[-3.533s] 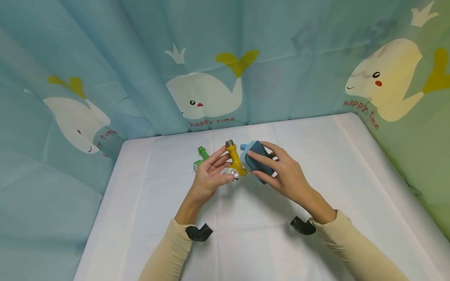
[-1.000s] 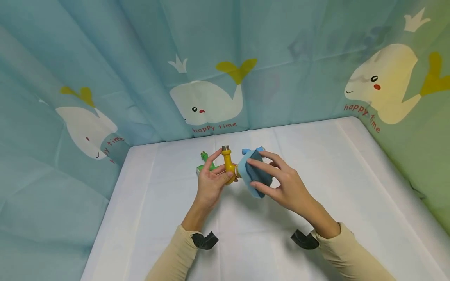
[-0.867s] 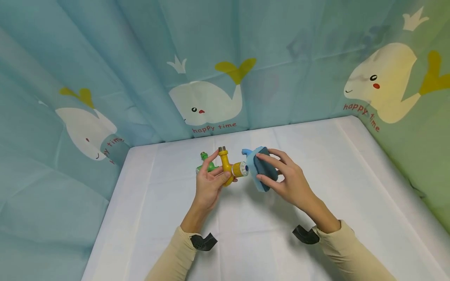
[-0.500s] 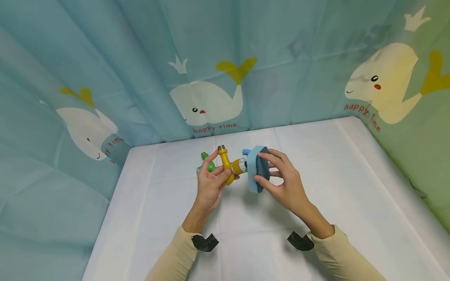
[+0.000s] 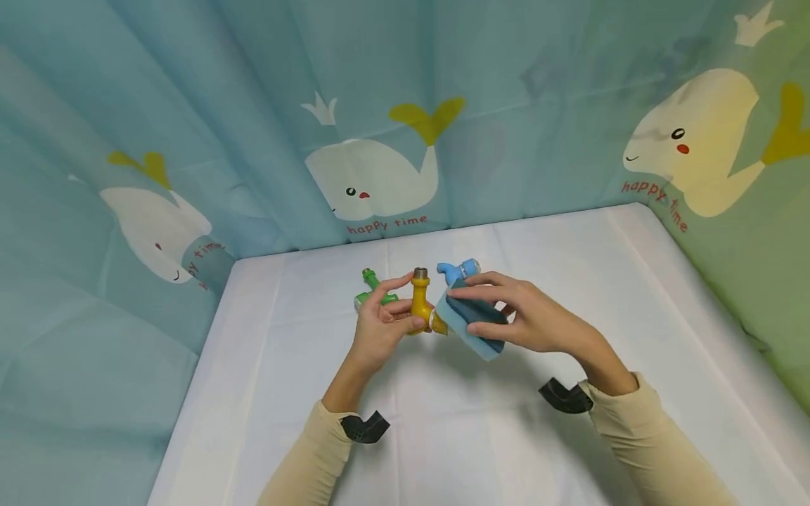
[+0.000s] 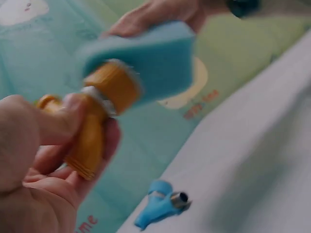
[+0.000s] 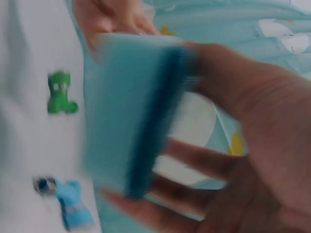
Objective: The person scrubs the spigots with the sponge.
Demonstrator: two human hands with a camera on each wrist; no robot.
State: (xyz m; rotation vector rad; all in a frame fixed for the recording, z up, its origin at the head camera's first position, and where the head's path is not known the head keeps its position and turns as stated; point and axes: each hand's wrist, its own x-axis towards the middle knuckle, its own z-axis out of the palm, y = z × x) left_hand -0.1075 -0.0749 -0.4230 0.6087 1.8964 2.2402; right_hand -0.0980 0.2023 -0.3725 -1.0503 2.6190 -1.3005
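Observation:
My left hand grips a yellow tap by its body, threaded metal end pointing up. My right hand pinches a two-layer sponge, light blue with a dark blue side, between thumb and fingers. The light face lies against the tap's ribbed knob in the left wrist view, where the knob overlaps the sponge. Both things are held above the table. In the right wrist view the blurred sponge hides most of the yellow tap.
A green tap lies on the white-covered table behind my left hand, partly hidden by it. Farther right lies a blue tap, just behind the sponge. A whale-print curtain hangs along the table's back and sides.
The yellow tap has turned in my left hand, its knob swinging from facing me to facing right. The sponge keeps moving over the knob and now tilts; the blue tap shows more behind it.

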